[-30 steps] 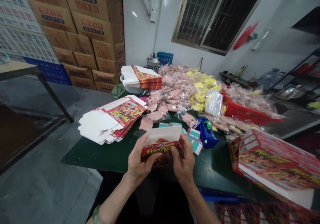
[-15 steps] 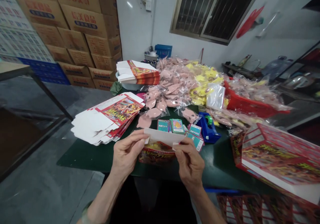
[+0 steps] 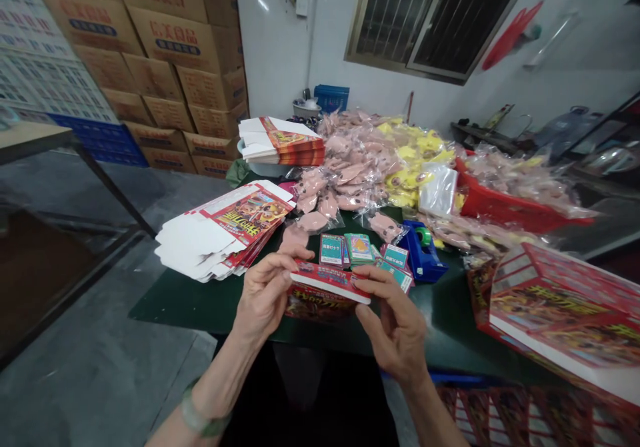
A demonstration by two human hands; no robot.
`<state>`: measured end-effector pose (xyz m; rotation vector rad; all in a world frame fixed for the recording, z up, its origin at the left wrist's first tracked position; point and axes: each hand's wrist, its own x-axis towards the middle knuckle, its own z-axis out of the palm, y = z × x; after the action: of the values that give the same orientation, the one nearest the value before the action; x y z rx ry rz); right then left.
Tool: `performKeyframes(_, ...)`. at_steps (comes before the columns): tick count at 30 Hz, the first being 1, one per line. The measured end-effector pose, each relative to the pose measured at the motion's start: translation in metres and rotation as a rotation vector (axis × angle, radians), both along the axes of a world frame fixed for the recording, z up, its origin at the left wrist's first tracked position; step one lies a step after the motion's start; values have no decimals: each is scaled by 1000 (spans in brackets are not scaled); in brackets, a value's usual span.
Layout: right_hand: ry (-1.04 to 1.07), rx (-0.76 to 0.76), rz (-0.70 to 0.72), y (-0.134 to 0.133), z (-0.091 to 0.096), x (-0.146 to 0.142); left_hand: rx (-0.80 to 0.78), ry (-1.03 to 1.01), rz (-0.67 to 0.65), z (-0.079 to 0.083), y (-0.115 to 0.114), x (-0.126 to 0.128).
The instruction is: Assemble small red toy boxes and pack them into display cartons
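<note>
Your left hand (image 3: 263, 297) and right hand (image 3: 400, 330) each pinch one end of the little red box (image 3: 327, 287), just over the green desk's (image 3: 200, 307) near edge. Its yellow letters are too blurry to read

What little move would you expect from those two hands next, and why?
Probably tuck the top flap fully shut. The left hand and right hand hold the small red box; the flap lies folded over its opening, fingertips at both ends, seemingly not yet tucked in.
</note>
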<state>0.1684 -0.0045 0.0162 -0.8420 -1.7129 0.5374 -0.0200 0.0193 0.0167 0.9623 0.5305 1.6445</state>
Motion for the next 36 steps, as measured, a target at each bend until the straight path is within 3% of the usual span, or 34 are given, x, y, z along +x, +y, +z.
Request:
performKeyframes(3,2,-49,3,-3,2,0,46,40,-42,-1,-3,-3)
performKeyframes(9,-90,37,-194,-2,5,-11,106,377,-15,2,2,-9)
performKeyframes(16,-192,43,-236,-7,22,-21,168,217,172,-12,4,7)
performKeyframes(21,-179,98,-295,-8,27,-32,96,114,127,-7,-4,5)
performKeyframes(30,-141,238,-291,0,-11,-36,214,171,220,-22,-4,6)
performKeyframes(36,-27,282,-331,9,-35,-47,301,284,190,-20,-7,9)
